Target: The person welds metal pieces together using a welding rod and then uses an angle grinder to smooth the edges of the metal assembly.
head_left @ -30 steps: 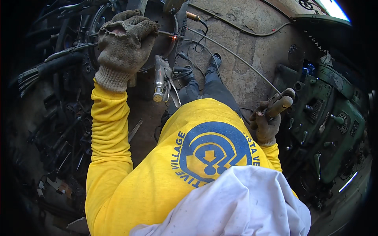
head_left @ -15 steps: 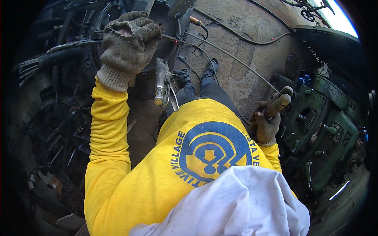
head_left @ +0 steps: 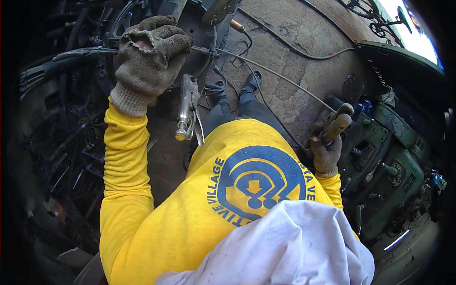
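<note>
Gripping: left hand (head_left: 149, 57), in a worn knit glove, is clenched around a thin metal rod (head_left: 202, 50) at a dark machine (head_left: 71, 71).
Right hand: right hand (head_left: 325, 149), also gloved, is closed around a tan tool handle (head_left: 337, 126), low at the person's right side.
Key relation: cable (head_left: 280, 78) runs with its long axis from the left fist down and rightward toward the right hand; the left hand is nearer its fixed end.
Locking pliers: one pair (head_left: 187, 109), silver, hanging just below the left hand, handles downward.
Count: two gloves, one pliers, one handle; several thin wires on the stone floor (head_left: 294, 38).
</note>
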Demonstrator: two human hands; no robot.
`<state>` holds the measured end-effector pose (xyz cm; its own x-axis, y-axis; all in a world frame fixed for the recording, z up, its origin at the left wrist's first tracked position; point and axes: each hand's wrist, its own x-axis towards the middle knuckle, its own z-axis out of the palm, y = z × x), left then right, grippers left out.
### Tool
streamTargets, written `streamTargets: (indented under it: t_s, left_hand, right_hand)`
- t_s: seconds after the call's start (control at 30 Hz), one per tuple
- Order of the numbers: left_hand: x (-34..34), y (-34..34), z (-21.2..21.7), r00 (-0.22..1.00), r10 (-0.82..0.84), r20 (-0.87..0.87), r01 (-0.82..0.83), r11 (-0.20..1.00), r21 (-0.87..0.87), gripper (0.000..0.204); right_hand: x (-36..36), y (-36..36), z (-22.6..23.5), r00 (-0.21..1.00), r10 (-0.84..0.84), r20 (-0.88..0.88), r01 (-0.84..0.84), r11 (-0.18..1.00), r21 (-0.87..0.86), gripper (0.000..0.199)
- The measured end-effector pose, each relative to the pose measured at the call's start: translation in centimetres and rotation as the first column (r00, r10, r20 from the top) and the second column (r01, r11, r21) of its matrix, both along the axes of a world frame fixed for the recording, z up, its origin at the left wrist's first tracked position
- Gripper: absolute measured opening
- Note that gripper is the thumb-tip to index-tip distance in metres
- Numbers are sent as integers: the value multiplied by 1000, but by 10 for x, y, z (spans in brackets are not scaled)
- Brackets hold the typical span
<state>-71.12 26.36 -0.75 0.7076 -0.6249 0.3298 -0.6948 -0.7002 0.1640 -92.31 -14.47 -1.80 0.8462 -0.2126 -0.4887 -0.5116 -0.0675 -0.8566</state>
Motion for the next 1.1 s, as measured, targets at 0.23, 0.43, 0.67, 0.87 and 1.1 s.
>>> streamTargets:
  t_s: [0.23, 0.43, 0.67, 0.87, 1.1]
  left_hand:
    - [-2, 1, -2, 1000, 15, -12, -15, 1000, 15, 28]
    - [-1, 1, 0, 998, 47, -36, -45, 998, 53, 28]
    - [-6, 11, -14, 1000, 17, -11, -17, 1000, 14, 29]
    - [-12, 18, -29, 973, 53, 224, -86, 986, 142, 30]
    - [-5, 14, -18, 993, 36, 111, -31, 998, -51, 32]
  right_hand:
    - [13, -14, 0, 998, 65, 15, -65, 998, 2, 38]
    - [21, -17, 1, 995, 96, 10, -95, 995, -24, 39]
    - [23, -16, 1, 993, 114, 25, -113, 993, -31, 40]
    - [30, -10, 11, 985, 173, 28, -170, 981, -96, 38]
    - [25, -11, 6, 982, 184, 35, -177, 971, -159, 38]
